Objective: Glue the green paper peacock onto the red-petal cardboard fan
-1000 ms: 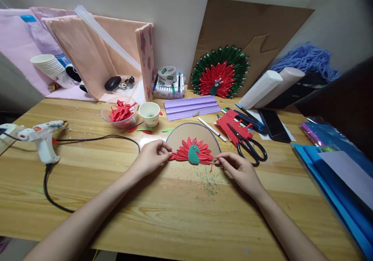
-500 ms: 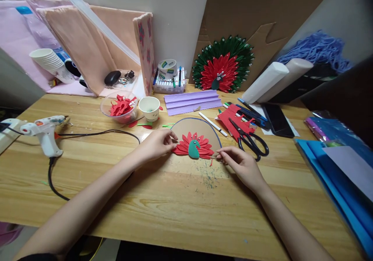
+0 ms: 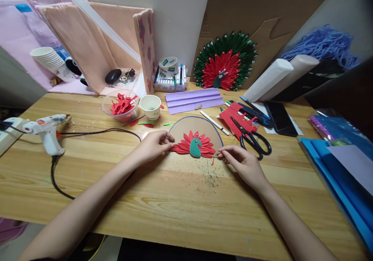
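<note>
A half-round cardboard piece [image 3: 186,126] with a blue line along its curved edge lies in front of me. Red petals [image 3: 206,141] fan out along its lower side, around a green bird-shaped cutout [image 3: 195,149] with a small eye. My left hand [image 3: 155,144] is closed at the left corner, thumb and fingers pinching the edge where the red petals end. At the opposite corner, my right hand [image 3: 241,164] pinches the cardboard between thumb and fingertips. A thin red strip hangs beside the right fingertips.
Black scissors [image 3: 255,142] lie on red paper [image 3: 236,117] at right. A glue gun [image 3: 48,131] and its cable are at left. A bowl of red scraps [image 3: 121,113], a paper cup [image 3: 150,107] and purple crepe paper [image 3: 194,101] stand behind. A green-and-red peacock [image 3: 223,65] leans at back.
The camera view has shifted slightly, so everything sits a little differently in frame. Both hands keep their places at the two corners of the cardboard piece.
</note>
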The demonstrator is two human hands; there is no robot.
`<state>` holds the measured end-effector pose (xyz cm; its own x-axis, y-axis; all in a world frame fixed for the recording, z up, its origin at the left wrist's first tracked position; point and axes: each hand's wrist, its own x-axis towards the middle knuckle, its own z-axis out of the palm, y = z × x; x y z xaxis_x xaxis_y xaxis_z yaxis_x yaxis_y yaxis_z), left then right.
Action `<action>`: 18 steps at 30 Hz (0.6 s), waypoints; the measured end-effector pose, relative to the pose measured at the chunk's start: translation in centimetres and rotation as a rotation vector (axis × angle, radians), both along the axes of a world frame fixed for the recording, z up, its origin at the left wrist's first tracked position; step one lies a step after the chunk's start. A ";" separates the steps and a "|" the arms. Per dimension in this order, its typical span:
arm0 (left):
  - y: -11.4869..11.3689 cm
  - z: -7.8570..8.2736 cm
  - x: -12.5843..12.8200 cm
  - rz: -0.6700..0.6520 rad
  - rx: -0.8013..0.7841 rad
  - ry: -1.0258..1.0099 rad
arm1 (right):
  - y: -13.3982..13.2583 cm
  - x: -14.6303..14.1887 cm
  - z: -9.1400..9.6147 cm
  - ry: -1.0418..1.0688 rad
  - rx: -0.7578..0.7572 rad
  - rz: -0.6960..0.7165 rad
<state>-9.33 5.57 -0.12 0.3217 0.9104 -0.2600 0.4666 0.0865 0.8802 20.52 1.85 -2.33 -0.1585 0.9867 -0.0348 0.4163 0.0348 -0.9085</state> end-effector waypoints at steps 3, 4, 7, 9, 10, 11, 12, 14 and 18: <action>-0.2 -0.3 0.1 0.009 -0.001 -0.027 | 0.0 0.0 0.0 -0.005 0.007 0.003; -0.2 -0.4 0.2 0.009 0.004 -0.028 | 0.0 0.0 0.0 -0.003 0.009 0.004; -0.4 -0.5 0.2 -0.004 0.037 -0.013 | 0.0 0.1 -0.1 0.001 0.009 0.008; -0.5 -0.5 0.1 -0.017 0.071 0.008 | 0.0 0.1 -0.2 -0.004 0.007 0.003; -0.5 -0.5 0.1 -0.019 0.086 0.022 | 0.0 0.1 -0.3 -0.006 0.005 0.000; -0.5 -0.4 0.0 -0.014 0.098 0.038 | 0.0 0.2 -0.3 -0.008 0.007 -0.003; -0.5 -0.2 -0.2 -0.005 0.108 0.057 | 0.0 0.2 -0.3 -0.009 0.012 -0.006; -0.5 0.5 -0.6 0.031 0.145 0.093 | -0.1 0.2 -0.1 -0.012 0.043 -0.011; -1.1 3.0 -1.3 0.158 0.298 0.084 | -0.5 -1.0 1.5 -0.123 0.229 -0.006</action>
<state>-10.59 4.44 2.84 0.1596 0.9872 0.0056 0.5399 -0.0920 0.8367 19.49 1.40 -0.78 -0.1605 0.9721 0.1713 0.5241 0.2310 -0.8197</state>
